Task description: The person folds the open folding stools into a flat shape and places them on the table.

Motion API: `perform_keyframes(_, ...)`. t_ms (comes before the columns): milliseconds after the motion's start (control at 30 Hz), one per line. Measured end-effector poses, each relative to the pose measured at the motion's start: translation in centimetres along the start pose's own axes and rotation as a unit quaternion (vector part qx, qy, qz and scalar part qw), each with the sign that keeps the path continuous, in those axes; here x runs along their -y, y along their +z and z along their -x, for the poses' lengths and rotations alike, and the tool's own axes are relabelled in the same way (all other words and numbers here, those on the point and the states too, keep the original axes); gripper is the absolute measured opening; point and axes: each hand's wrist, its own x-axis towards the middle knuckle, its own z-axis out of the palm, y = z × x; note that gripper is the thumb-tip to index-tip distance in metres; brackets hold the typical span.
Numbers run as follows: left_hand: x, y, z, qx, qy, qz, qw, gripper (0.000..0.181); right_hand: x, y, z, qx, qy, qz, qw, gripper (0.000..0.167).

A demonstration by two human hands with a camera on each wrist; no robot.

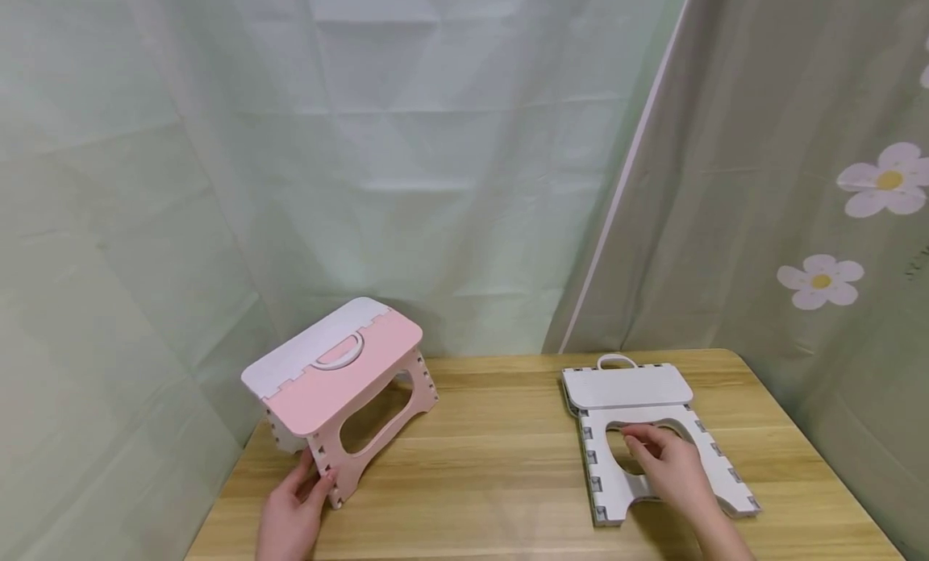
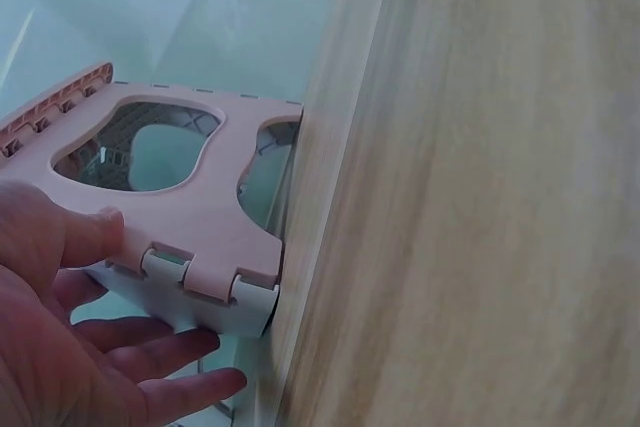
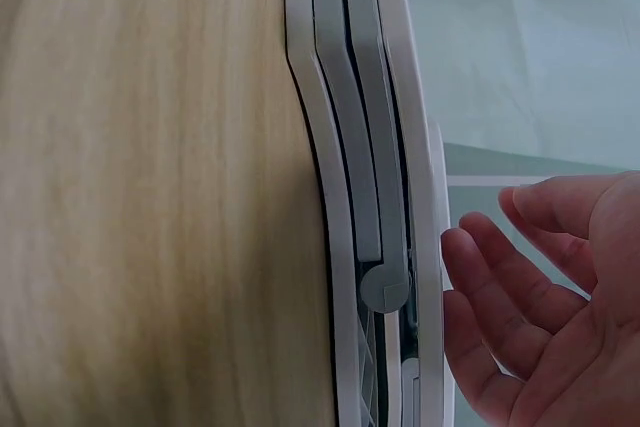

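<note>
At left on the wooden surface (image 1: 501, 464), the pink-and-white stool (image 1: 356, 376) is unfolded, its near leg pinched between the left hand's (image 1: 290, 517) thumb and fingers. At right, the right hand (image 1: 675, 468), fingers loosely bent and apart, is over the folded white stool (image 1: 631, 392); fingertip contact cannot be confirmed.

Left hand (image 1: 292, 513): one, lower left of the head view; thumb (image 2: 92, 234) pinching, above spread, slightly bent fingers (image 2: 165, 355).

Right hand (image 1: 675, 468): one, lower right of the head view; back uppermost, digits loosely curled; bare forearm (image 1: 714, 533) running down to the bottom edge.
</note>
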Motion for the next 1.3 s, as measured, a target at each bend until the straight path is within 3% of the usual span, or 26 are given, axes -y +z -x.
perform_keyframes(433,-0.4,0.3,-0.2,0.051,0.011,-0.032,0.9981,0.060,0.6,0.0,0.1,0.013,0.009,-0.004,0.9999,0.017)
perform_keyframes(833,-1.0,1.4,-0.2,0.074,0.052,-0.040,0.9951,0.050,1.6,1.0,0.3,0.012,-0.021,-0.034,0.9992,0.015)
perform_keyframes(967,-1.1,1.8,-0.3,0.083,0.055,-0.040,0.9943,0.048,2.0,1.4,0.5,0.016,-0.021,-0.042,0.9988,0.015)
perform_keyframes(1167,-1.3,2.3,-0.3,0.094,0.083,-0.039,0.9914,0.048,2.9,2.0,0.7,0.034,-0.008,-0.049,0.9982,0.014)
perform_keyframes(1300,-1.5,2.6,-0.3,0.097,0.099,-0.041,0.9894,0.047,3.5,2.5,0.7,0.037,-0.021,-0.055,0.9976,0.014)
